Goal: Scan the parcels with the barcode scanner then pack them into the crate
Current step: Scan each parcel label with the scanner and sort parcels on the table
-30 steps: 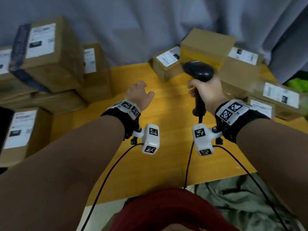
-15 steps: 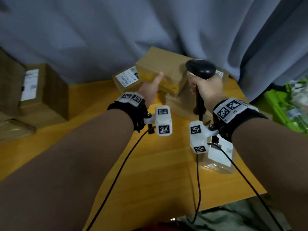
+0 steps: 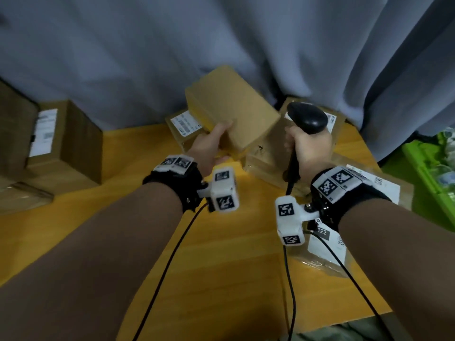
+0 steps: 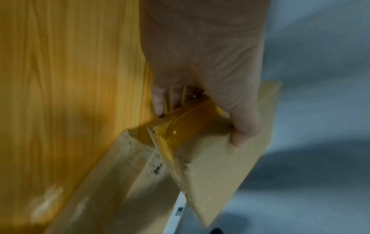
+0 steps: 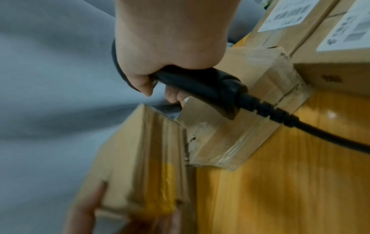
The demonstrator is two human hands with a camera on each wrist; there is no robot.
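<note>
Left hand (image 3: pixel 209 148) grips one tilted parcel (image 3: pixel 231 112); right hand (image 3: pixel 307 146) fists one scanner (image 3: pixel 307 118) beside it. Three more parcels just beyond.

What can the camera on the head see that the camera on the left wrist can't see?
Only the head view shows the right hand gripping the black barcode scanner, plus a green crate at the right edge. Only the left wrist view shows the fingers curled under the held parcel's taped edge. Both show the left hand holding the plain brown parcel above the yellow table.
</note>
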